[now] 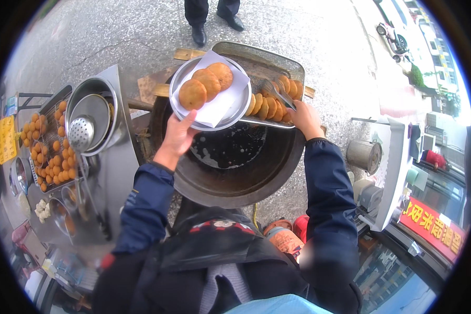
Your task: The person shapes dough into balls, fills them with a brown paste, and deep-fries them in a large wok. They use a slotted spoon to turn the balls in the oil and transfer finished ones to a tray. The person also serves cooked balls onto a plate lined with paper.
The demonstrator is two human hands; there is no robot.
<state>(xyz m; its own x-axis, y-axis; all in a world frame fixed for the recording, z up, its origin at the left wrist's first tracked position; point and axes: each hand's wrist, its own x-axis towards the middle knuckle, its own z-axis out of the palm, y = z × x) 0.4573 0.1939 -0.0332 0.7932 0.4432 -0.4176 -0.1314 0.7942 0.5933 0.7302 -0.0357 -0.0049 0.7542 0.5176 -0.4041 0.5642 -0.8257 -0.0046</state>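
My left hand [177, 135] holds the near rim of a round metal plate [175, 103] lined with white paper [232, 98]. Three round fried cakes [207, 85] lie overlapping on the paper. In my right hand [306, 119] are metal tongs [279, 94], their tips among the fried cakes [272, 108] that stand in rows in a wire-mesh basket [255, 51]. Whether the tongs grip a cake I cannot tell. Below the plate and basket is a large wok [235, 188] with dark oil [235, 145] and pale foam. The plate hides part of the basket and wok.
On a steel table [114, 176] at left stand a steel pot [113, 106] with a skimmer [81, 131] and a rack of orange-brown fried balls [57, 168]. Wooden slats [186, 54] lie under the basket. A person's shoes [199, 35] are on the pavement ahead. A lidded metal bucket [363, 156] stands right.
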